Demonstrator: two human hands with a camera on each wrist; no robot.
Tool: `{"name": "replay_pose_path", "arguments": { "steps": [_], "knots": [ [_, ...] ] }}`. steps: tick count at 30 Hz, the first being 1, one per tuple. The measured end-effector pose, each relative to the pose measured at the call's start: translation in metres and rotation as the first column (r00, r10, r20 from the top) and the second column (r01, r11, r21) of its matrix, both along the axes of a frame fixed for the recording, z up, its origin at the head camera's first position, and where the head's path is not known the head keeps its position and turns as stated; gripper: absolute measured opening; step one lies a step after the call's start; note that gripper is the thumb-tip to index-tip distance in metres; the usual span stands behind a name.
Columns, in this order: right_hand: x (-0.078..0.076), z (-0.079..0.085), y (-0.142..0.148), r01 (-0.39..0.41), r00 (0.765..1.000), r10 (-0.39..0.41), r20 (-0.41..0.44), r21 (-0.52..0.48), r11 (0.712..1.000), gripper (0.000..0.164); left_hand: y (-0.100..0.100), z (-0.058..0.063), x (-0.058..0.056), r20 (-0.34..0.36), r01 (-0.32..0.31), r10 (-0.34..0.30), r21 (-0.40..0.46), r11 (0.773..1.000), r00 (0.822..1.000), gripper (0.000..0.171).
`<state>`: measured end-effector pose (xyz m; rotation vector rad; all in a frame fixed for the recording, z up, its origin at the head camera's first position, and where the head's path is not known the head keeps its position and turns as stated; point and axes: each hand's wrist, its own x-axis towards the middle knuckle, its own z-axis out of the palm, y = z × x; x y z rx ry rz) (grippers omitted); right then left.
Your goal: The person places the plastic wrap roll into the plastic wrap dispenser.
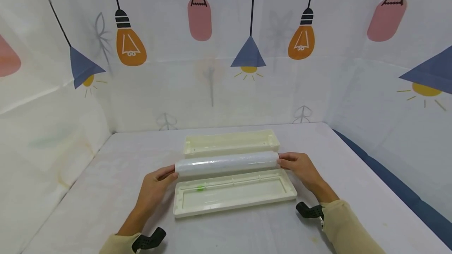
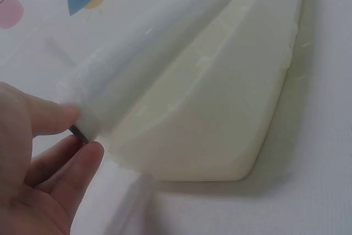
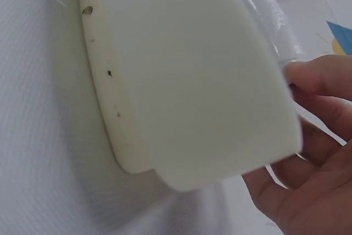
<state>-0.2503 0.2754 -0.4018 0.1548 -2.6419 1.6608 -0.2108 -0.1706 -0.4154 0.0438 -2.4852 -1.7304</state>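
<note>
A long roll of clear plastic wrap (image 1: pixel 226 162) is held level between both hands. My left hand (image 1: pixel 154 189) pinches its left end with thumb and fingertips; my right hand (image 1: pixel 303 169) pinches the right end. In the head view the roll lies between a cream trough-like box part (image 1: pixel 231 150) behind it and a shallow cream lid-like part (image 1: pixel 243 195) in front. A small green slider (image 1: pixel 200 187) sits on the lid's rail. The left wrist view shows the roll (image 2: pixel 143 42) alongside a cream wall (image 2: pixel 209 119). In the right wrist view fingers (image 3: pixel 319 78) hold the wrap's end beside a cream piece (image 3: pixel 203 92).
A white cloth covers the table (image 1: pixel 226 234). White curtains printed with lamps (image 1: pixel 226 97) stand behind and at both sides. Dark blue fabric (image 1: pixel 388 183) shows past the table's right edge. Each wrist carries a small black camera mount (image 1: pixel 150 240).
</note>
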Motion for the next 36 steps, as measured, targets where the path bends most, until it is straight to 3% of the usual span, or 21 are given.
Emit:
{"name": "replay_pose_path", "arguments": {
  "steps": [8, 18, 23, 30, 36],
  "knots": [
    [-0.002, -0.002, 0.002, 0.014, 0.999, -0.015, -0.042, -0.040, 0.999, 0.040, 0.002, -0.001, 0.000, -0.045, -0.011, 0.012, 0.014, 1.000, 0.999, 0.036],
    [0.000, -0.001, 0.000, 0.001, 0.992, -0.017, -0.127, -0.124, 0.992, 0.041, 0.004, -0.003, -0.001, -0.030, -0.021, 0.022, 0.035, 0.999, 0.999, 0.032],
    [0.002, 0.001, -0.001, -0.004, 0.992, -0.017, -0.128, -0.167, 0.986, 0.038, 0.006, -0.002, 0.000, -0.023, -0.012, 0.013, 0.072, 0.997, 1.000, 0.032],
    [0.005, 0.002, -0.002, -0.027, 0.991, 0.003, -0.135, -0.173, 0.985, 0.039, 0.008, 0.005, 0.001, -0.036, -0.029, 0.030, 0.031, 0.999, 0.999, 0.033],
    [0.002, 0.006, -0.002, 0.012, 0.992, -0.036, -0.119, -0.202, 0.979, 0.039, 0.012, 0.013, -0.006, -0.061, 0.000, 0.004, 0.074, 0.997, 0.998, 0.035]
  ]
}}
